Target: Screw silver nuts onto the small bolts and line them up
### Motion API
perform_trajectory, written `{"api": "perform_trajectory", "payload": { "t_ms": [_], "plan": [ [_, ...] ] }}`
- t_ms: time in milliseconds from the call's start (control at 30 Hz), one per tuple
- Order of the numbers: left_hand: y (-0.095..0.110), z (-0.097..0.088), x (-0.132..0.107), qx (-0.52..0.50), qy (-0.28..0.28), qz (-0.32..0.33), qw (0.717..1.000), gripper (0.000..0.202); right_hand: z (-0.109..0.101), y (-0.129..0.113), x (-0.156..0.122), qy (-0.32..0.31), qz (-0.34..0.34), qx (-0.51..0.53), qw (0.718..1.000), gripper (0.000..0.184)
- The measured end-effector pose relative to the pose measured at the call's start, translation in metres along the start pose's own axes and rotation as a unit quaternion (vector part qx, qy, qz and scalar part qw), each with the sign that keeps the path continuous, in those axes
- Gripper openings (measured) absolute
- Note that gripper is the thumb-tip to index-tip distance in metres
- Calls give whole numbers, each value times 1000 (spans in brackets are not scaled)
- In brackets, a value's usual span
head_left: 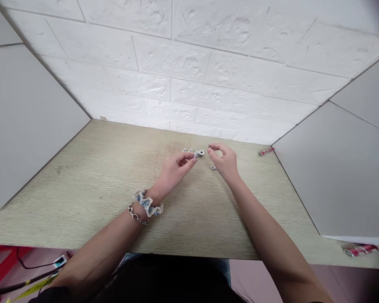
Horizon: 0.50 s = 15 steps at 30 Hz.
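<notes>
Thumb and fingertips of my left hand (178,166) pinch a small silver bolt (196,155). A round metal washer (201,152) with a dark centre hole shows at the bolt's far right end; whether it sits on the bolt or behind it I cannot tell. To the right, my right hand (224,160) has its thumb and index finger curled together in a pinch, and anything between the tips is too small to make out. Several small metal pieces (189,150) lie behind my left hand. Other small metal rings (213,167) lie beside my right hand, partly covered by it.
The wooden tabletop (113,181) meets a white brick-pattern wall (189,63), with grey panels on both sides. One red can-like cylinder (265,151) lies by the right panel, another red cylinder (361,250) near the front right edge. Reddish specks mark the table behind my left hand.
</notes>
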<state>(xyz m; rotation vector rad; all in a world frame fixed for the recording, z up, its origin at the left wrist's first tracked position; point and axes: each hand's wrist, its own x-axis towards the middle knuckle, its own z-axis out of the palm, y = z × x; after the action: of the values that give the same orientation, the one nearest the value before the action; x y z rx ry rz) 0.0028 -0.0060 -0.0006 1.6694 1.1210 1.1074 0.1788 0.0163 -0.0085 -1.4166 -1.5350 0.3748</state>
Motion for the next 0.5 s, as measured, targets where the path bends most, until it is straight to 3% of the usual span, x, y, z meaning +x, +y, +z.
{"api": "perform_trajectory", "payload": {
  "t_ms": [100,200,333,500],
  "plan": [
    [0,5,-3,12,-24,10,1000,28,-7,-16,-16,-33,59,151,986,23],
    [-1,9,-5,18,-54,27,998,29,-8,-23,-30,-80,100,229,965,22],
    [-1,12,-6,31,-65,36,997,27,-5,-20,-38,-113,96,249,957,23],
    [0,11,-6,44,-70,44,996,25,-7,-15,-38,-109,44,182,976,21]
  ]
}}
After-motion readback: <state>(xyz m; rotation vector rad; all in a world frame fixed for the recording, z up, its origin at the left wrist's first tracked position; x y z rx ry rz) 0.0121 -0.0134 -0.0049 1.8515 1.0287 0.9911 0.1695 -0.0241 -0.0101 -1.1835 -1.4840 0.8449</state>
